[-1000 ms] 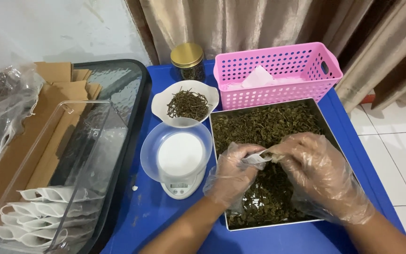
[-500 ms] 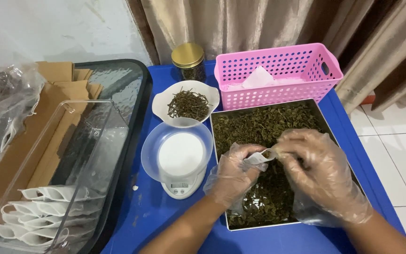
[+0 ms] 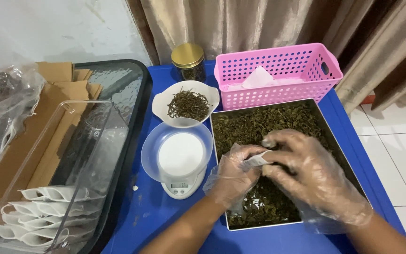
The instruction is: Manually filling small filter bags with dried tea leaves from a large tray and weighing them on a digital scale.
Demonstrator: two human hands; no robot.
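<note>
Both my hands wear loose clear plastic gloves and meet over a metal tray (image 3: 323,120) full of dried green-brown leaves. My left hand (image 3: 233,176) grips a small white pouch (image 3: 255,161) at its lower end. My right hand (image 3: 308,171) pinches the pouch's top, fingers curled and pressed against the left hand. Whether leaves are in the pouch is hidden by the fingers.
A small white digital scale (image 3: 180,162) with a clear bowl stands left of the tray. Behind it are a white bowl of dark leaf strands (image 3: 187,101), a gold-lidded jar (image 3: 188,61) and a pink basket (image 3: 278,75). A clear bin (image 3: 66,178) holds several white pouches at far left, beside cardboard (image 3: 48,108).
My right hand has slid left and closed over the pouch's top, and both hands have drawn tighter together above the leaves. The pouch stays in my left hand.
</note>
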